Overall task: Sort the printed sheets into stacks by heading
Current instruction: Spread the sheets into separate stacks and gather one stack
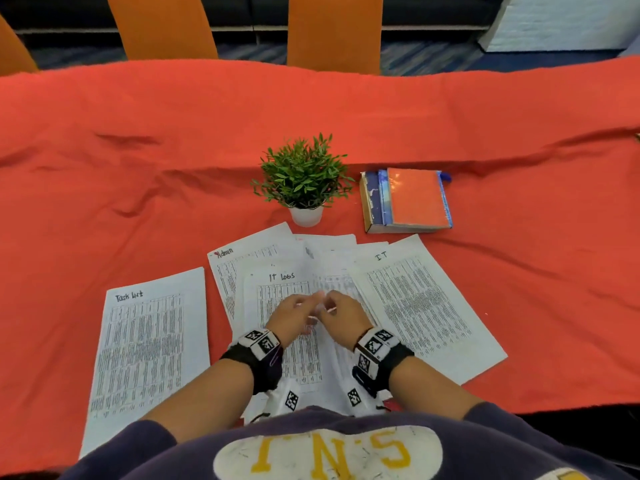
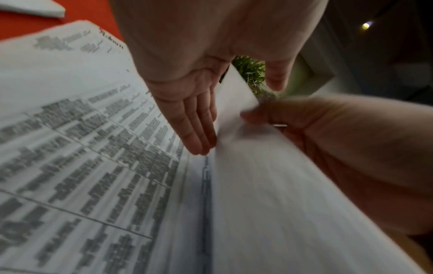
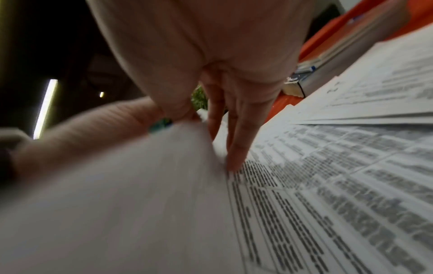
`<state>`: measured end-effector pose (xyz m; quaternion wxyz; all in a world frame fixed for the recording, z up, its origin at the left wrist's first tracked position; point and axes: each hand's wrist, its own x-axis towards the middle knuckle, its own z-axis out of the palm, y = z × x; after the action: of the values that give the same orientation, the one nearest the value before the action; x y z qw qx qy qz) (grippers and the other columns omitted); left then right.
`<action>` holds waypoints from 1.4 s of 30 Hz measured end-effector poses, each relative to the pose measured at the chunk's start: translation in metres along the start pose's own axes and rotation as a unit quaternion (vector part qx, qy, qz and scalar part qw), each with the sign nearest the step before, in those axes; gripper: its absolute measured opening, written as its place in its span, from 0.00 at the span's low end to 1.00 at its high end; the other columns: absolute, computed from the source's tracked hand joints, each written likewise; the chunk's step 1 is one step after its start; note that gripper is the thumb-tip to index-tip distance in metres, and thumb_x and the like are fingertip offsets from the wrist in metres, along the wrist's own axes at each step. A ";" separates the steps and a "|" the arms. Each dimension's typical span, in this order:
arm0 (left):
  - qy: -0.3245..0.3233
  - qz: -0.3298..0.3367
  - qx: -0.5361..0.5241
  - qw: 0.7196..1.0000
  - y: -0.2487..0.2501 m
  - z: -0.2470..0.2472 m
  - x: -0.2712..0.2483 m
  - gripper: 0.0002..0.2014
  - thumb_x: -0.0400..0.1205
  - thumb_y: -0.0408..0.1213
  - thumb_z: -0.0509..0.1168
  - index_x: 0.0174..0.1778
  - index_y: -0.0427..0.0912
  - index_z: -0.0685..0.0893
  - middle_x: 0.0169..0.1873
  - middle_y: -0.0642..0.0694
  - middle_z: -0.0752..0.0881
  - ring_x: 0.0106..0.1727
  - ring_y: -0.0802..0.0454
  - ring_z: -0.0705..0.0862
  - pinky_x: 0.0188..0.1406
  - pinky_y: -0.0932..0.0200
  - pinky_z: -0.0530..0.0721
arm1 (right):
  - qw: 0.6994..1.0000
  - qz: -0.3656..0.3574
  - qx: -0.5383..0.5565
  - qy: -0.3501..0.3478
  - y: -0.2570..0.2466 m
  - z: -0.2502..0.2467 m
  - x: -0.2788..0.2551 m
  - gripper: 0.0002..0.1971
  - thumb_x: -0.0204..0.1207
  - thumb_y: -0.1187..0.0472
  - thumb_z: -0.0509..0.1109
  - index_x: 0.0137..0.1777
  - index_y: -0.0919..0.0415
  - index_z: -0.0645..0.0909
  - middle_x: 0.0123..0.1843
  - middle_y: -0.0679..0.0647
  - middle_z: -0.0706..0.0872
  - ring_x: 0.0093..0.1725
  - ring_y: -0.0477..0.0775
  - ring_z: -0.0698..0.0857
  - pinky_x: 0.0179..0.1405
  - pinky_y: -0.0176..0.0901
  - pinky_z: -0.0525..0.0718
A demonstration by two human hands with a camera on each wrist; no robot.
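Printed sheets are spread on the red tablecloth (image 1: 346,109) in front of the person. One sheet headed "Task List" (image 1: 149,348) lies apart at about 9 o'clock from the hands. A sheet headed "IT" (image 1: 422,306) lies at 3 o'clock. Between them an overlapping pile is seen, with an "Admin" sheet (image 1: 239,261) at 11 o'clock and an "IT Logs" sheet (image 1: 280,292) on top.

Over this pile both hands are held close together. A raised sheet (image 2: 257,185) is pinched at its edge by the right hand (image 1: 341,315), thumb against fingers. The left hand (image 1: 292,318) is kept with straight fingers (image 2: 199,133) beside the raised sheet, and its thumb is on the other side of the paper. It cannot be told if the left hand grasps the sheet, because the edge is blurred.

A small potted plant (image 1: 304,181) stands at 12 o'clock from the pile, and a stack of books (image 1: 405,200) is placed at 1 o'clock.
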<state>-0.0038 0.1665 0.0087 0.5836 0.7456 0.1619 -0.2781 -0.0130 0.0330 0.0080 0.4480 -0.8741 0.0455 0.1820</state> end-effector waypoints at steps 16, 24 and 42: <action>0.182 0.001 0.140 0.973 -0.024 -0.011 0.014 0.19 0.85 0.39 0.59 0.72 0.37 0.74 0.63 0.38 0.82 0.58 0.40 0.83 0.63 0.47 0.81 | 0.917 0.314 -0.201 0.144 0.178 -0.164 0.023 0.40 0.63 0.50 0.80 0.73 0.65 0.69 0.73 0.64 0.72 0.73 0.66 0.70 0.72 0.54 0.72; 0.152 -0.051 0.143 0.977 -0.029 -0.006 0.016 0.19 0.81 0.30 0.64 0.69 0.32 0.76 0.61 0.34 0.84 0.52 0.42 0.84 0.52 0.54 0.81 | 0.946 0.294 -0.110 0.079 0.177 -0.171 0.023 0.20 0.72 0.65 0.72 0.63 0.70 0.77 0.55 0.64 0.84 0.54 0.65 0.84 0.50 0.49 0.83; 0.212 0.146 -0.033 0.966 0.066 -0.029 -0.008 0.10 0.80 0.38 0.64 0.56 0.47 0.83 0.52 0.50 0.88 0.51 0.52 0.86 0.55 0.54 0.84 | 0.937 0.115 0.301 0.137 0.140 -0.196 -0.005 0.12 0.73 0.69 0.72 0.52 0.55 0.83 0.55 0.63 0.89 0.52 0.67 0.88 0.60 0.68 0.83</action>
<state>0.0335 0.1771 0.0699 0.5946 0.7833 0.1804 -0.0197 0.0028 -0.2079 0.0067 0.6557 -0.7038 0.2587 0.0887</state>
